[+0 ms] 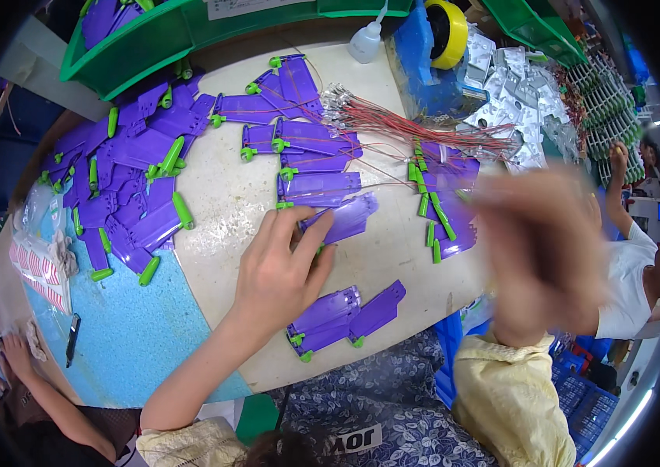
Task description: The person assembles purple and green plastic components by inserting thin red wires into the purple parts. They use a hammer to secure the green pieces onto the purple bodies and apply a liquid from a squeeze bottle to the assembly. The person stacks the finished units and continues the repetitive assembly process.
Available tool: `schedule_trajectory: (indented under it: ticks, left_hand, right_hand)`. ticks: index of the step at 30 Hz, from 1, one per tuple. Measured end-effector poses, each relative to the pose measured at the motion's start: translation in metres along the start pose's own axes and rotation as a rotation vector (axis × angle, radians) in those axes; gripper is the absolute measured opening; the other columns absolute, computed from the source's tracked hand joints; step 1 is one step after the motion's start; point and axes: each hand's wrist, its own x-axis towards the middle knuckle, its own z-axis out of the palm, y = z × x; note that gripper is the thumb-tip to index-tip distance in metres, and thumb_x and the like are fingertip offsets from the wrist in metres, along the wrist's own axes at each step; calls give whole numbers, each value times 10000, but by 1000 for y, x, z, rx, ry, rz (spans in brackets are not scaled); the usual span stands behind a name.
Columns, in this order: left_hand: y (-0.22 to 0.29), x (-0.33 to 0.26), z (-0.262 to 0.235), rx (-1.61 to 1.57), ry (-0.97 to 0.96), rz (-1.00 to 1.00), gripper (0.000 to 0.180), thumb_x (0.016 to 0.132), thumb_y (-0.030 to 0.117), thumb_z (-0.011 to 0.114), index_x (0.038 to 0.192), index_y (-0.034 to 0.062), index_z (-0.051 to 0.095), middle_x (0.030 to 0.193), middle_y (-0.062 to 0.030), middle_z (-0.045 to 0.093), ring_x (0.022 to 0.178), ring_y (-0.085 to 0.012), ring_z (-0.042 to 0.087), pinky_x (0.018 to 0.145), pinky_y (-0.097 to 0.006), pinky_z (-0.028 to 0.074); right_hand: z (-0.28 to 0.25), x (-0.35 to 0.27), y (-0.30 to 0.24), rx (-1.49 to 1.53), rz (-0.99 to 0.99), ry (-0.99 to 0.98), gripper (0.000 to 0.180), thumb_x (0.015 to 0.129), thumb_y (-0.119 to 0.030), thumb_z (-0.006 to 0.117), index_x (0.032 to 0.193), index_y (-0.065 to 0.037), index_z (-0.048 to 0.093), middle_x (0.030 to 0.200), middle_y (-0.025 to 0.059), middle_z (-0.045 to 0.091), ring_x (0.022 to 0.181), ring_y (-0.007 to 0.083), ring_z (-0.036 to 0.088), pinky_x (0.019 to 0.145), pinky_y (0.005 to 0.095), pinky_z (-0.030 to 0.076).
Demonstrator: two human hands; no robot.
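My left hand (279, 261) is closed on one end of a flat purple plastic piece (353, 218), its thumb and fingers curled around that end. My right hand (540, 249) is raised at the right and smeared by motion, so its fingers and anything in them cannot be made out. Beyond the left hand lie several purple pieces with green ends (318, 187), some with thin wires. A bundle of red wires (423, 128) stretches across them. Close to the right hand is a stack of purple pieces with green tips (454, 175). Nearer me lie purple pieces (326, 319) with green ends.
A large heap of purple and green pieces (131, 163) covers the left side. Green bins (182, 39), a white squeeze bottle (365, 43), a yellow tape roll (448, 35) and silvery metal parts (513, 93) stand or lie behind. A black pen-like tool (73, 340) rests on blue matting. Other people's arms show at both sides.
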Motion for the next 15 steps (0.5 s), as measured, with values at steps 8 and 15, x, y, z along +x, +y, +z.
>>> schedule_trajectory:
  ticks: [8, 15]
  left_hand:
    - [-9, 1, 7, -237, 57, 1, 629, 652, -11, 836, 1224, -5, 574, 964, -132, 612, 811, -253, 623, 699, -361, 527]
    - [-10, -1, 9, -357, 82, -91, 548, 678, 0, 838, 1159, -6, 575, 1001, -165, 613, 855, -281, 656, 750, -375, 553]
  right_hand:
    - [83, -38, 6, 18, -48, -583, 187, 672, -17, 677, 858, 2, 667, 795, 117, 557, 656, 321, 628, 578, 420, 523]
    - [77, -41, 11, 388, 427, -718, 75, 735, -17, 698, 804, 3, 719, 733, 153, 610, 647, 323, 613, 604, 421, 479]
